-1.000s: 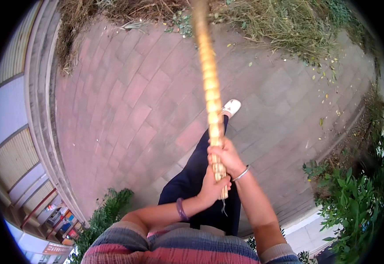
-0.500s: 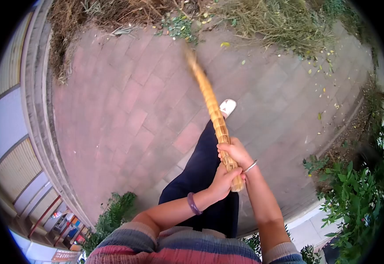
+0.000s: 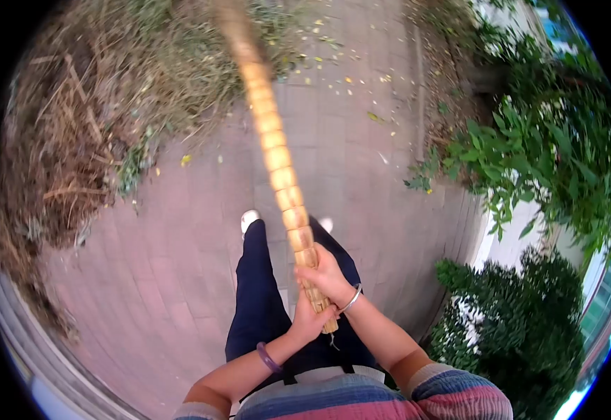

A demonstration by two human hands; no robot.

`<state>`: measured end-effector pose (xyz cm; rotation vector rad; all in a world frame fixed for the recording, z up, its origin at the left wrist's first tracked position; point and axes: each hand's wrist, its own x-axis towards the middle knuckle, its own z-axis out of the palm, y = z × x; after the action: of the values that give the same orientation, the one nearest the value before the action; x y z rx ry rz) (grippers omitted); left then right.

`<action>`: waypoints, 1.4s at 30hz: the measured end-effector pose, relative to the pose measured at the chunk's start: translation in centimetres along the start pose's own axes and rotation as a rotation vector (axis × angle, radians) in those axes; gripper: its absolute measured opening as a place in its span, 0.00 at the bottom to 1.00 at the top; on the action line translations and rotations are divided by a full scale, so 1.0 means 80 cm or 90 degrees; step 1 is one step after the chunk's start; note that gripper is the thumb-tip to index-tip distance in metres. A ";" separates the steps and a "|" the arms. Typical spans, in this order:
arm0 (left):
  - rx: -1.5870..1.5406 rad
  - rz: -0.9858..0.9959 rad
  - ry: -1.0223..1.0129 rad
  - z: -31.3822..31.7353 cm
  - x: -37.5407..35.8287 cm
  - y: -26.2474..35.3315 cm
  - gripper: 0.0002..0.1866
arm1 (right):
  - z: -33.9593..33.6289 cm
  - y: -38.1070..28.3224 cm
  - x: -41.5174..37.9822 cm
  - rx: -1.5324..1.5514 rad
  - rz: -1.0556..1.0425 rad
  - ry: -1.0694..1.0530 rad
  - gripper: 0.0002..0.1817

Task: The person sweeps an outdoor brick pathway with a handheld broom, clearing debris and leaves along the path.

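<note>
A long straw broom (image 3: 276, 159), its handle a tan bundle of stalks bound at intervals, slants up and left from my waist. My right hand (image 3: 325, 276), with a silver bangle at the wrist, wraps around the handle. Just below it, my left hand (image 3: 310, 318), with a purple bangle at the wrist, grips the handle near its butt end. A short string hangs from that end. The far part of the broom is blurred and runs past the top edge, over a heap of dry grass (image 3: 172, 77).
Brown dry stems (image 3: 60, 168) lie heaped at left on the brick paving (image 3: 179, 266). Small yellow leaves (image 3: 347, 80) are scattered ahead. Green shrubs (image 3: 529, 150) and a darker bush (image 3: 522, 322) border the right side. My white shoe (image 3: 249, 218) shows below the broom.
My view has turned to the right, so the heaps now lie at the left. The broom has swung forward, its far end leaving the frame. Both hands keep their grip.
</note>
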<state>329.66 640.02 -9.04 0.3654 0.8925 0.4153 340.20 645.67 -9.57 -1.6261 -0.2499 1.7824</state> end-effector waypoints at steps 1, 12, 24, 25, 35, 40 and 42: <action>0.002 -0.067 -0.034 0.000 0.020 -0.007 0.21 | -0.022 0.008 0.005 0.030 -0.001 0.071 0.13; 0.273 -0.425 -0.124 0.168 0.376 -0.020 0.06 | -0.360 0.018 0.166 0.472 0.177 0.379 0.05; 0.128 -0.165 0.141 0.290 0.389 0.037 0.17 | -0.383 -0.199 0.201 0.111 0.031 0.065 0.12; 0.127 -0.188 0.139 0.300 0.399 0.046 0.14 | -0.392 -0.191 0.204 0.131 0.031 0.126 0.12; 0.095 -0.412 0.003 0.308 0.631 0.164 0.07 | -0.480 -0.267 0.373 0.285 0.137 0.299 0.07; 0.095 -0.148 0.215 0.301 0.549 0.230 0.15 | -0.359 -0.383 0.373 0.104 0.116 -0.013 0.12; 0.020 0.018 0.343 0.319 0.546 0.236 0.18 | -0.339 -0.413 0.374 0.060 0.012 -0.087 0.12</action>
<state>370.96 674.35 -14.66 0.2978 1.4208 0.5381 378.43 679.75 -19.70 -1.4479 -0.2105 1.8948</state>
